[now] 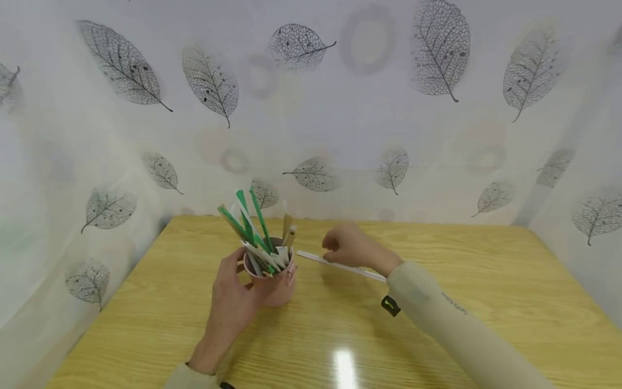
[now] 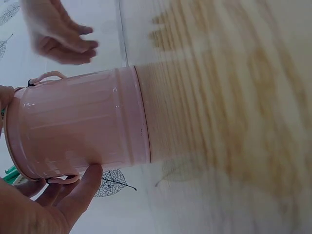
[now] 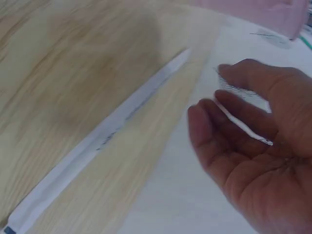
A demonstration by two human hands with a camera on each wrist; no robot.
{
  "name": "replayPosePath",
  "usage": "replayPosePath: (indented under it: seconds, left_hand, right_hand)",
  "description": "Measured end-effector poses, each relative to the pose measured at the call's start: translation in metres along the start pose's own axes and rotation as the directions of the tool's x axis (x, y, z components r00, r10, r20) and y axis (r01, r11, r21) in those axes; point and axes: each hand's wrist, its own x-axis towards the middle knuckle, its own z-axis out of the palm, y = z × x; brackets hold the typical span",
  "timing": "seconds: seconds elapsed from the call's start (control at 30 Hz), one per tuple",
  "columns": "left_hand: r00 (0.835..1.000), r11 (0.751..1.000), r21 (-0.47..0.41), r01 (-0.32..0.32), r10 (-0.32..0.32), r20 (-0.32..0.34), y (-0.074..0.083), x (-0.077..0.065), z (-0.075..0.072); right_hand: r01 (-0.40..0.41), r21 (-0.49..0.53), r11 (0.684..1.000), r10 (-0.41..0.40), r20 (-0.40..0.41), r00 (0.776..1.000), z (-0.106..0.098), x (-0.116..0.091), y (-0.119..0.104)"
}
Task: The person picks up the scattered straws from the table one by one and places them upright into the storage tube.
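My left hand [image 1: 234, 302] holds a pink metal pail [image 2: 83, 122] by its side, fingers and thumb around it near the rim. The pail stands upright on the table, with small loop handles on its sides. Several slim wrapped sticks [image 1: 257, 229], green, white and brown, poke out of its top and lean various ways. To the right of the pail, my right hand [image 1: 357, 249] hovers with loosely bent fingers and nothing between them. Below it, a long narrow white paper-wrapped strip [image 3: 92, 141] with dark print lies flat on the wood.
The wood-grain table [image 1: 466, 281] reaches back to a pale cloth [image 1: 350, 124] printed with grey leaves, which also hangs at both sides. A small black-and-green device [image 1: 390, 306] shows under my right wrist.
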Motion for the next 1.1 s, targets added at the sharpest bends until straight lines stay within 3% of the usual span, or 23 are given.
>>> replayPosePath:
  seconds: [0.1,0.2,0.53,0.93,1.1]
  left_hand:
    - [1.0,1.0,-0.003,0.01,-0.01,0.006,0.0,-0.001,0.0]
    - [1.0,1.0,0.002,0.022,-0.022,0.016,-0.001,-0.001,0.0]
    - [1.0,1.0,0.005,0.005,-0.005,0.004,0.0,0.0,0.0]
    - [1.0,1.0,0.007,0.017,-0.017,0.015,0.001,0.0,-0.001]
    - [0.999,1.0,-0.001,0.025,-0.025,0.021,0.001,0.001,-0.002]
  right_hand:
    - [-0.063,-0.086,0.994,0.071,0.087,0.994,0.008,0.0,0.011]
    - [-0.082,-0.127,0.988,0.098,0.12,0.988,0.017,0.001,0.019]
    - [-0.114,-0.177,0.977,0.136,0.115,0.984,0.025,0.012,0.013]
    - [-0.149,-0.131,0.98,0.167,0.133,0.977,0.033,0.014,0.014]
    - [-0.121,-0.091,0.988,0.129,0.083,0.988,0.025,0.011,0.014]
